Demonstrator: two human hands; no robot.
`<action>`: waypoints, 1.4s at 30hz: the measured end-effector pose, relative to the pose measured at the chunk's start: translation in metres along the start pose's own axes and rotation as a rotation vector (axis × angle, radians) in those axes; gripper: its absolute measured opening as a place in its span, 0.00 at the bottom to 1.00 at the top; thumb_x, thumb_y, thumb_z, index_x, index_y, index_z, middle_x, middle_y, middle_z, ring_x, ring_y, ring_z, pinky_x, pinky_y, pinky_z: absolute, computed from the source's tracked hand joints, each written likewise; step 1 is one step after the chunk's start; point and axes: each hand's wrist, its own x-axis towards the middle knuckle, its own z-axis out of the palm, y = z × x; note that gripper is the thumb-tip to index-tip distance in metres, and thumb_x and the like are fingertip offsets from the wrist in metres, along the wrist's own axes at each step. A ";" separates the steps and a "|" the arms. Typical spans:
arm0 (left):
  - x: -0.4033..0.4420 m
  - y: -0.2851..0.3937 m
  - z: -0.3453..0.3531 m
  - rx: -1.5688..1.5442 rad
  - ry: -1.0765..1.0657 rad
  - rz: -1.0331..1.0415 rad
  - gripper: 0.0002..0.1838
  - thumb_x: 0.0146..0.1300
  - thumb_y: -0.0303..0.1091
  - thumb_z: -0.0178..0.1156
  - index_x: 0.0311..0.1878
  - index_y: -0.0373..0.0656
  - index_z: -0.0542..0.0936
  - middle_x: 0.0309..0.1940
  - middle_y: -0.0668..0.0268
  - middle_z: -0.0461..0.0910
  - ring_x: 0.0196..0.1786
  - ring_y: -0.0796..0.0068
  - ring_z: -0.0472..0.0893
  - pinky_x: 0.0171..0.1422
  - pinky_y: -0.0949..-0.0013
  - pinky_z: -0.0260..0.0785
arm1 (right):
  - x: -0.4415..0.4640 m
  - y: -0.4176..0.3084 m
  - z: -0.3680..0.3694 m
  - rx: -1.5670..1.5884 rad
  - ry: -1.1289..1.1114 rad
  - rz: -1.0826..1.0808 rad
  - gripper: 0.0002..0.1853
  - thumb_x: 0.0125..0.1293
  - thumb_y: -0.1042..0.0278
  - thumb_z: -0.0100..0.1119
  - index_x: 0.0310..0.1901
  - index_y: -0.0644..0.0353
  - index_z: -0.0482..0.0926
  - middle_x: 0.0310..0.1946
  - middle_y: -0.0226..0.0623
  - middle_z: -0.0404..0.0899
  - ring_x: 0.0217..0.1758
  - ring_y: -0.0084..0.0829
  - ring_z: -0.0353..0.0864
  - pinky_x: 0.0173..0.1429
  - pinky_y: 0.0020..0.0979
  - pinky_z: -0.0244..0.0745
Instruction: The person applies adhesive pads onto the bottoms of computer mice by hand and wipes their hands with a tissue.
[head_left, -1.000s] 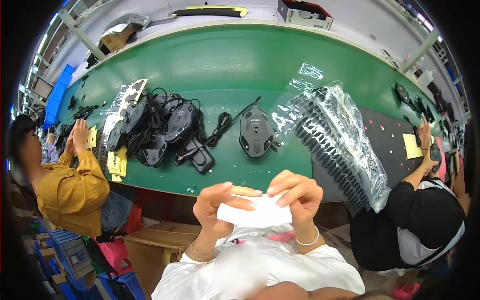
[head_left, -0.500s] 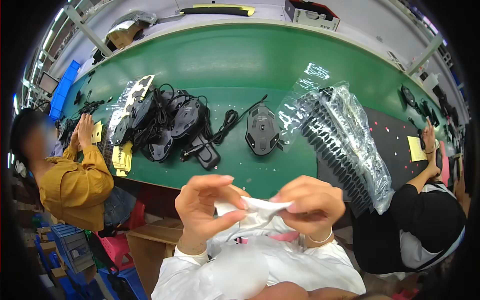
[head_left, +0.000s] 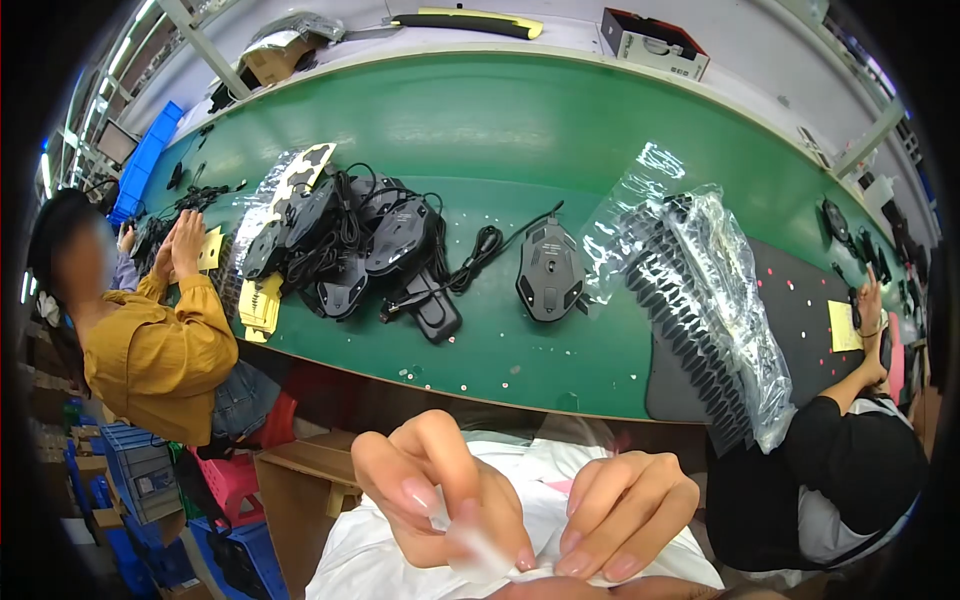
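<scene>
Low in the head view, close to my body, my left hand (head_left: 440,490) has its fingers bent in a pinch. A blurred strip of white cloth-like material (head_left: 478,552) shows at its fingertips. My right hand (head_left: 632,512) is beside it, its fingers closed together against white fabric at my clothing. Whether that is the same piece cannot be made out. Beyond my hands, a black computer mouse (head_left: 552,270) lies underside up on the green table (head_left: 440,110), its cable coiled to the left.
Several more mice (head_left: 400,235) with cables are heaped left of centre, by yellow sheets (head_left: 261,308). Black trays in clear plastic (head_left: 715,300) lie on a dark mat (head_left: 800,300) at right. A person in a mustard sleeve (head_left: 208,325) sits left; another in black (head_left: 855,450) sits right.
Both hands have come down and closer to my body. The white material, stretched between them before, is now lower and mostly hidden. The view has shifted slightly, while the mice stay put.
</scene>
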 end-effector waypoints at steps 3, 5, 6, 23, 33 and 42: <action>-0.001 0.000 -0.005 -0.022 -0.039 0.016 0.26 0.50 0.04 0.60 0.47 0.41 0.66 0.39 0.53 0.67 0.29 0.46 0.85 0.32 0.62 0.82 | 0.000 0.005 -0.008 0.001 -0.103 -0.019 0.02 0.61 0.78 0.65 0.35 0.65 0.83 0.35 0.47 0.87 0.38 0.32 0.82 0.40 0.23 0.78; -0.002 0.001 -0.008 -0.029 -0.052 0.026 0.26 0.50 0.04 0.60 0.47 0.42 0.66 0.39 0.54 0.67 0.29 0.46 0.85 0.32 0.62 0.82 | -0.001 0.006 -0.012 0.002 -0.141 -0.022 0.02 0.61 0.78 0.64 0.35 0.65 0.83 0.35 0.47 0.87 0.39 0.32 0.82 0.40 0.23 0.78; -0.003 0.002 -0.009 -0.013 -0.070 0.040 0.25 0.50 0.04 0.60 0.46 0.42 0.66 0.38 0.54 0.66 0.29 0.46 0.85 0.31 0.62 0.82 | 0.000 0.006 -0.014 -0.009 -0.167 -0.022 0.02 0.61 0.78 0.64 0.36 0.64 0.83 0.35 0.46 0.87 0.40 0.32 0.81 0.42 0.24 0.78; -0.228 0.249 -0.065 1.889 1.211 -0.182 0.25 0.46 0.14 0.62 0.51 0.37 0.77 0.44 0.59 0.78 0.41 0.69 0.78 0.47 0.71 0.74 | -0.025 0.096 -0.032 -0.474 -0.208 0.363 0.25 0.53 0.74 0.58 0.56 0.59 0.77 0.65 0.52 0.70 0.73 0.50 0.61 0.73 0.48 0.58; -0.505 0.240 -0.210 2.088 1.710 -0.604 0.18 0.69 0.44 0.56 0.46 0.36 0.81 0.40 0.54 0.83 0.40 0.59 0.82 0.48 0.62 0.73 | -0.025 0.107 -0.028 -0.565 -0.274 0.422 0.23 0.53 0.76 0.56 0.55 0.61 0.77 0.65 0.53 0.70 0.72 0.49 0.64 0.73 0.46 0.58; -0.317 0.230 -0.150 2.647 1.339 -0.159 0.12 0.65 0.31 0.54 0.47 0.35 0.79 0.58 0.51 0.74 0.63 0.48 0.70 0.67 0.49 0.61 | -0.029 0.081 -0.054 -0.834 -0.134 0.425 0.19 0.52 0.81 0.55 0.48 0.64 0.80 0.57 0.47 0.78 0.66 0.45 0.72 0.70 0.41 0.64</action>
